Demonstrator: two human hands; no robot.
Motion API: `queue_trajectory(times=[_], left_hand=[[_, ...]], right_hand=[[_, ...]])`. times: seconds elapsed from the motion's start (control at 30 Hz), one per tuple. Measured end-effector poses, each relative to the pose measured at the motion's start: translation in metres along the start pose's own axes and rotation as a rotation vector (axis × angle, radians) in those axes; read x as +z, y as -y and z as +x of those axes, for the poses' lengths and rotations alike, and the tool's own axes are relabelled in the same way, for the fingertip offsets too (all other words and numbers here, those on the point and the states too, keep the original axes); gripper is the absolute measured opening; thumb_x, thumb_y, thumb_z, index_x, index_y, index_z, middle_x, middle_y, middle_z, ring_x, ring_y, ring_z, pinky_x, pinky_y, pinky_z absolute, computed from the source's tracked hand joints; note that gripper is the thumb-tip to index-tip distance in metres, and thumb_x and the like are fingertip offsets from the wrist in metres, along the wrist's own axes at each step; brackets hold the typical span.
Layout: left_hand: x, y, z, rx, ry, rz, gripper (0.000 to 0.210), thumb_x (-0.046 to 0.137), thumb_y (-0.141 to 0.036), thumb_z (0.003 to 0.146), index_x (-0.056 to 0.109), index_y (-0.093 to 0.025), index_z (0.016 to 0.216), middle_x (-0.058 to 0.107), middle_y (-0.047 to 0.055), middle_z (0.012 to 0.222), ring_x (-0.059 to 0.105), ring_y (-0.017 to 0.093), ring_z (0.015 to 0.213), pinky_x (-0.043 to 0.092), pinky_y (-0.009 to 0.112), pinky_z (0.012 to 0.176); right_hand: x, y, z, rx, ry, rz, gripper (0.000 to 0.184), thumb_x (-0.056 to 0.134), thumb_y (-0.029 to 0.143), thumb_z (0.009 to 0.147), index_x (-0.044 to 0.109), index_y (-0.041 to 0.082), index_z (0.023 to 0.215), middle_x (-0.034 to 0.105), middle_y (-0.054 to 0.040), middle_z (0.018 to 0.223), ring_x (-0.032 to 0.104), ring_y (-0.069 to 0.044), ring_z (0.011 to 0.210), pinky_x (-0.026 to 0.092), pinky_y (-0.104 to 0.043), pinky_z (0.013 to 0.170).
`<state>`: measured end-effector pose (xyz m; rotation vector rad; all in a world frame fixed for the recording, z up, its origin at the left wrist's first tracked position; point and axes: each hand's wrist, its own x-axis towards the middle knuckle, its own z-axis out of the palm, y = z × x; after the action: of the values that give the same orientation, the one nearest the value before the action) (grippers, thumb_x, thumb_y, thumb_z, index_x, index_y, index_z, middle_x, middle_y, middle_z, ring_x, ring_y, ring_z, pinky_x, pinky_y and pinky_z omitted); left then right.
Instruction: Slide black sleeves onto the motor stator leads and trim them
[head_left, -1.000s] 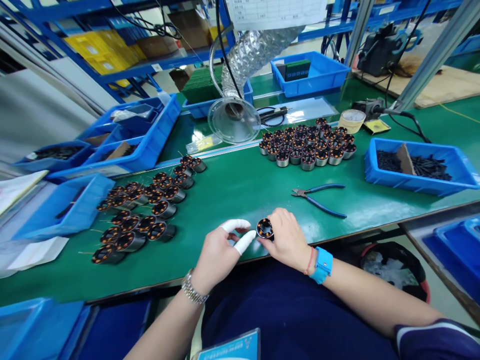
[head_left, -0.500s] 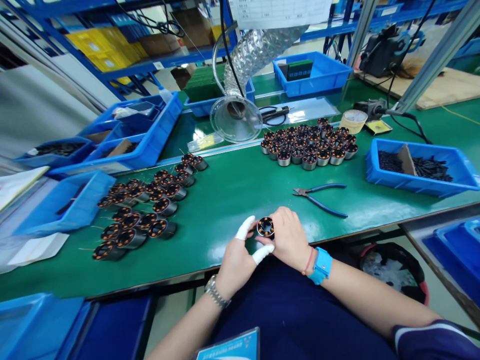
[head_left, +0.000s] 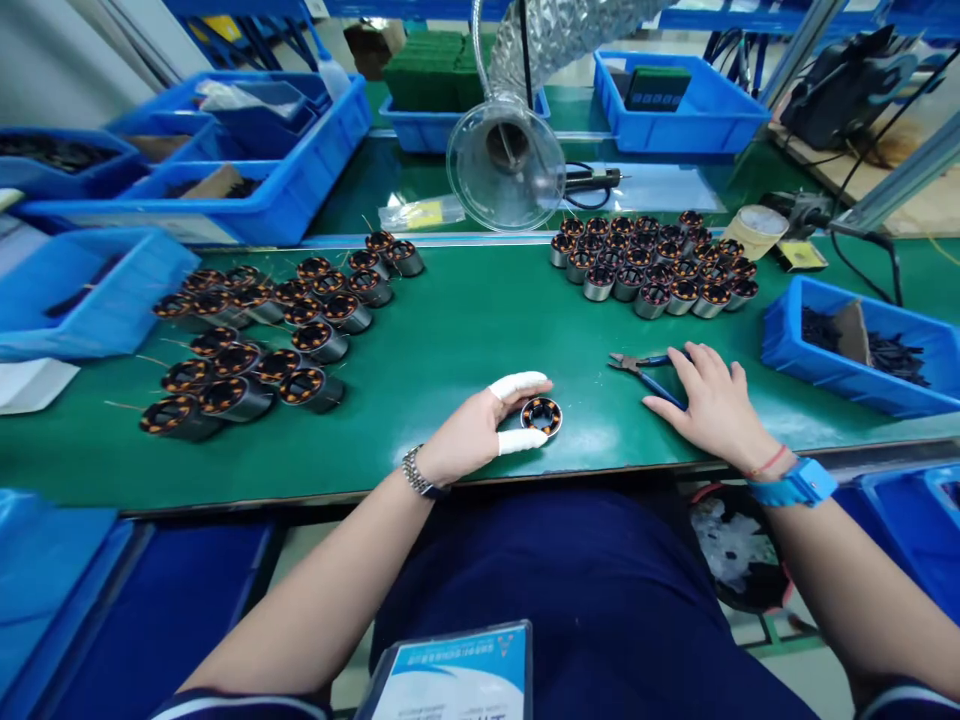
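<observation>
My left hand point(head_left: 487, 425), with white covers on its thumb and a finger, grips a motor stator point(head_left: 541, 417) near the front edge of the table. Copper windings show around the stator's open middle. My right hand point(head_left: 709, 400) lies over the handles of the blue-handled cutting pliers point(head_left: 636, 366), its fingers spread. The pliers rest on the green table with their jaws pointing left. Several stators with loose wire ends point(head_left: 236, 398) stand to the left of my left hand. Another group of stators point(head_left: 652, 262) stands beyond the pliers.
At the right is a divided blue bin point(head_left: 795, 345) of black pieces. Blue bins point(head_left: 300, 200) line the left side. A clear extraction hood point(head_left: 480, 190) hangs over the back, near a black pen-like tool point(head_left: 592, 180). A tape roll point(head_left: 754, 230) stands at the back right.
My right hand has left the stator and moved right onto the pliers' handles. My left hand keeps hold of the stator. The camera view has tilted downward.
</observation>
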<state>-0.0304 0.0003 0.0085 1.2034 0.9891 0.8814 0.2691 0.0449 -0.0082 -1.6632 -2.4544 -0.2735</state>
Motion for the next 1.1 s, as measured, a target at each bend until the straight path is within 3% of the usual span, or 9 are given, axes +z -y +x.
queue_trajectory(times=[0.1, 0.23, 0.4, 0.5, 0.63, 1.1], left_hand=[[0.013, 0.000, 0.007, -0.007, -0.096, -0.005, 0.045, 0.070, -0.017, 0.065, 0.054, -0.018, 0.106, 0.064, 0.008, 0.104, 0.061, 0.017, 0.087, 0.047, 0.032, 0.078], [0.026, 0.001, 0.018, -0.009, -0.206, -0.060, 0.023, 0.068, -0.019, 0.065, 0.059, -0.016, 0.087, 0.062, 0.001, 0.078, 0.057, 0.011, 0.067, 0.045, 0.024, 0.064], [0.026, 0.003, 0.024, -0.014, -0.279, -0.156, 0.015, 0.069, -0.020, 0.063, 0.061, -0.015, 0.075, 0.060, -0.001, 0.071, 0.055, 0.009, 0.065, 0.042, 0.022, 0.063], [0.025, 0.001, 0.024, -0.008, -0.269, -0.164, 0.013, 0.068, -0.022, 0.065, 0.062, -0.015, 0.073, 0.061, -0.001, 0.070, 0.055, 0.010, 0.066, 0.042, 0.022, 0.064], [0.027, -0.002, 0.024, -0.008, -0.272, -0.146, 0.011, 0.067, -0.024, 0.066, 0.063, -0.014, 0.070, 0.062, 0.000, 0.068, 0.054, 0.010, 0.065, 0.041, 0.022, 0.064], [0.028, -0.004, 0.024, -0.017, -0.300, -0.121, 0.010, 0.066, -0.024, 0.066, 0.063, -0.015, 0.068, 0.061, -0.001, 0.066, 0.054, 0.011, 0.063, 0.041, 0.024, 0.062]], right_hand=[[0.000, 0.003, 0.002, -0.042, 0.010, -0.076, 0.059, 0.033, 0.052, 0.085, 0.041, 0.012, 0.128, 0.047, -0.0200, 0.119, 0.040, -0.033, 0.111, 0.033, -0.052, 0.086], [-0.007, 0.010, 0.007, -0.077, 0.030, -0.031, 0.048, 0.032, 0.043, 0.088, 0.049, 0.012, 0.120, 0.053, -0.0154, 0.096, 0.048, -0.026, 0.090, 0.040, -0.040, 0.076], [-0.026, 0.026, 0.003, -0.040, -0.036, 0.197, 0.047, 0.045, 0.048, 0.082, 0.050, 0.017, 0.117, 0.051, -0.0103, 0.094, 0.053, -0.020, 0.080, 0.046, -0.031, 0.068], [-0.037, 0.040, -0.002, -0.134, -0.047, 0.257, 0.041, 0.049, 0.044, 0.081, 0.051, 0.020, 0.115, 0.053, -0.0087, 0.099, 0.054, -0.019, 0.082, 0.047, -0.030, 0.070], [-0.045, 0.054, -0.001, -0.235, -0.098, 0.254, 0.038, 0.050, 0.039, 0.081, 0.052, 0.018, 0.113, 0.057, -0.0091, 0.102, 0.054, -0.021, 0.091, 0.045, -0.033, 0.077], [-0.050, 0.062, 0.004, -0.245, -0.063, 0.208, 0.038, 0.048, 0.039, 0.082, 0.054, 0.016, 0.111, 0.059, -0.0093, 0.095, 0.054, -0.022, 0.087, 0.044, -0.033, 0.072]])
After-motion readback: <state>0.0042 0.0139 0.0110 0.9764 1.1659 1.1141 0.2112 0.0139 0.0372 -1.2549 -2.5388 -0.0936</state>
